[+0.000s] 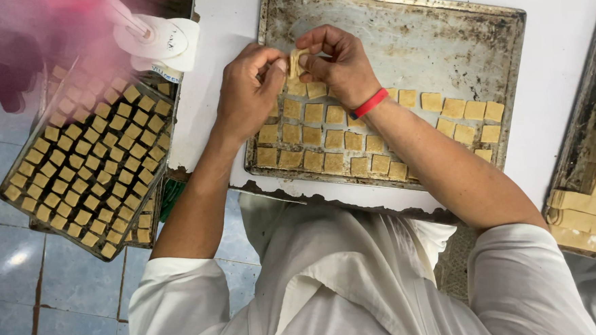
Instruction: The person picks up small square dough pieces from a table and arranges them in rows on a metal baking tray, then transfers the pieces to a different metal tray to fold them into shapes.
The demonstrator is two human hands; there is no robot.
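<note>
Nearest, rows of tan dough squares (325,160) fill the near part of a worn metal tray (441,37), and beyond them, toward 12 o'clock, left hand (246,95) and right hand (337,63), red wristband (368,104) at 5 o'clock of it, together pinch one dough piece (296,62); a second filled tray (90,165) sits at 9 o'clock.

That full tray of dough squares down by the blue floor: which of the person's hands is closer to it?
Left. The left hand is over the near tray's left end, on the side toward the full tray. The right hand is further right, both pinching one dough piece.
</note>
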